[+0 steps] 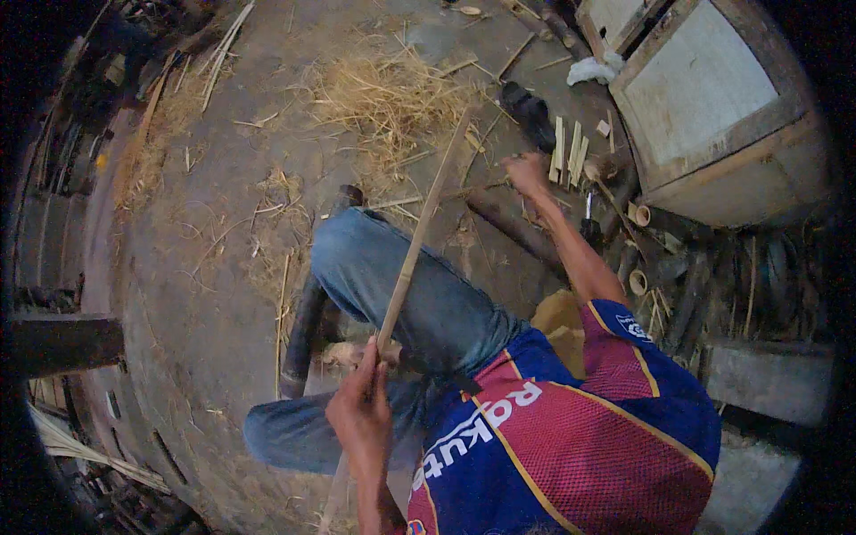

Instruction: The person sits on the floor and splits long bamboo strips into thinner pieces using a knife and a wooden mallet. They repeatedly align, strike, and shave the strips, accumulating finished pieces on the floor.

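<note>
A long, flat bamboo strip (412, 259) slants across my jeans, its far end over the littered floor and its lower end passing behind my left wrist. My left hand (361, 406) is closed around it, thumb and fingers pinching it near my lap. Out to the right, my right hand (526, 174) is reached forward with its fingers curled; whether a thin thing lies in them is too small to tell. Just beyond it is a black object like a shoe (528, 114). Several short, pale split bamboo pieces (568, 153) lie to its right.
Bamboo shavings (388, 98) are heaped on the floor ahead. A dark pole (306, 325) lies beneath my legs. A pale cabinet (704, 85) stands at the far right, near cut bamboo tubes (638, 283) and a black-handled tool (589, 230). Long strips (98, 450) lie at lower left.
</note>
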Available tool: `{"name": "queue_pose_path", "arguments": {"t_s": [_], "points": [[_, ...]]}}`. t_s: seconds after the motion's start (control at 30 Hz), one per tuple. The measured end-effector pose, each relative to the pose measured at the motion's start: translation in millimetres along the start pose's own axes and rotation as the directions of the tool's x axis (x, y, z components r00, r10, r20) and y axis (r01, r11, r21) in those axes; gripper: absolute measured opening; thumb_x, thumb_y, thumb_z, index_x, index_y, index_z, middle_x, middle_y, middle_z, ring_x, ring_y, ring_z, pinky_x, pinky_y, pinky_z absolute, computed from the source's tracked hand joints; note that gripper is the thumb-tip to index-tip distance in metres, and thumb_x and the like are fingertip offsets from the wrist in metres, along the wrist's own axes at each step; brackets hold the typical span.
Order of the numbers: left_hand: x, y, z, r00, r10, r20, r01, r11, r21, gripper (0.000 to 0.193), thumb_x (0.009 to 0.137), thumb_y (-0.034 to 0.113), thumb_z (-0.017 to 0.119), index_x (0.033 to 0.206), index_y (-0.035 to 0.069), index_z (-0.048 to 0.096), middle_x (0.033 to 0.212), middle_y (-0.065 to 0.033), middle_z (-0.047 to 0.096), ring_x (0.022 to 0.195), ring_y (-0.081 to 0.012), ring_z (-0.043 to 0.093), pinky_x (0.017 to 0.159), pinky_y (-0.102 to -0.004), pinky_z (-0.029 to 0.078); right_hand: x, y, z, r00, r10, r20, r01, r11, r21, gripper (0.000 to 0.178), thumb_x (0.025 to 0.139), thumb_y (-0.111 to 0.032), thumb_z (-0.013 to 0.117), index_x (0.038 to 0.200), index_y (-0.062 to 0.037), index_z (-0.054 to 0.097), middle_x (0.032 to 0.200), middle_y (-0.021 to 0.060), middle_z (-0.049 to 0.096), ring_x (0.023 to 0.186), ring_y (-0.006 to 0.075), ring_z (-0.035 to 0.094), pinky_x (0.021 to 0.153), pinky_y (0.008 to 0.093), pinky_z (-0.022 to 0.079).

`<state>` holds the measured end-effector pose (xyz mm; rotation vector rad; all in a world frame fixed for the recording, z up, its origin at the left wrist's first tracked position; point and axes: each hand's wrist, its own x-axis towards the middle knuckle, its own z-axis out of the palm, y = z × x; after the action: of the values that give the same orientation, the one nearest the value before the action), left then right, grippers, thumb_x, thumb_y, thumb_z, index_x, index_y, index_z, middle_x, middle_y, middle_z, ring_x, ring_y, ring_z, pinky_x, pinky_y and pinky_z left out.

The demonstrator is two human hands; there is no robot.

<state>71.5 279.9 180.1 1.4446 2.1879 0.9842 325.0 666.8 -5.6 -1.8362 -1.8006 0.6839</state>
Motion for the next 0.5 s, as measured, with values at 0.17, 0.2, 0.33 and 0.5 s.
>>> {"name": "queue_pose_path", "arguments": {"t_s": [0.17, 0.2, 0.33, 0.5], "points": [[15, 4, -2, 0.996, 0.013, -0.093, 0.002, 0.988, 0.158, 0.029, 0.090, 0.006, 0.063, 0.118, 0.013, 0.067, 0.084, -0.0178, 0.066, 0.069, -0.0339, 0.064, 0.061, -0.0387, 0.048, -7, -4, -8, 0.974, -0.023, -0.226, 0.089, 0.955, 0.283, 0.037, 0.082, -0.032, 0.072, 0.093, 0.0009, 0.060, 0.066, 0.0037, 0.058, 0.052, 0.0179, 0.055, 0.051, 0.0353, 0.045], [20, 6, -1, 0.995, 0.023, -0.094, -0.005, 0.983, 0.185, 0.028, 0.090, 0.006, 0.063, 0.116, 0.013, 0.068, 0.083, -0.0176, 0.066, 0.069, -0.0343, 0.064, 0.060, -0.0390, 0.048, -7, -5, -6, 0.958, -0.063, -0.279, 0.124, 0.970, 0.207, 0.037, 0.083, -0.033, 0.072, 0.092, 0.0006, 0.060, 0.066, 0.0047, 0.059, 0.053, 0.0180, 0.055, 0.052, 0.0355, 0.046], [50, 15, 0, 0.998, 0.026, -0.055, -0.011, 0.964, 0.266, 0.027, 0.088, 0.007, 0.063, 0.114, 0.014, 0.068, 0.082, -0.0133, 0.065, 0.068, -0.0335, 0.064, 0.056, -0.0396, 0.047, -57, -89, -28, 0.922, -0.292, -0.254, 0.326, 0.939, 0.106, 0.039, 0.083, -0.037, 0.072, 0.094, -0.0012, 0.061, 0.071, 0.0113, 0.064, 0.061, 0.0184, 0.060, 0.060, 0.0365, 0.048], [64, 7, 13, 0.979, 0.195, -0.066, -0.155, 0.910, 0.385, 0.039, 0.082, 0.003, 0.061, 0.119, 0.016, 0.064, 0.084, -0.0083, 0.066, 0.066, -0.0326, 0.064, 0.053, -0.0413, 0.047, -137, -124, -41, 0.752, -0.582, 0.309, 0.602, 0.798, 0.035, 0.032, 0.080, -0.033, 0.072, 0.095, -0.0050, 0.065, 0.072, 0.0174, 0.066, 0.068, 0.0310, 0.066, 0.063, 0.0415, 0.050]]}}
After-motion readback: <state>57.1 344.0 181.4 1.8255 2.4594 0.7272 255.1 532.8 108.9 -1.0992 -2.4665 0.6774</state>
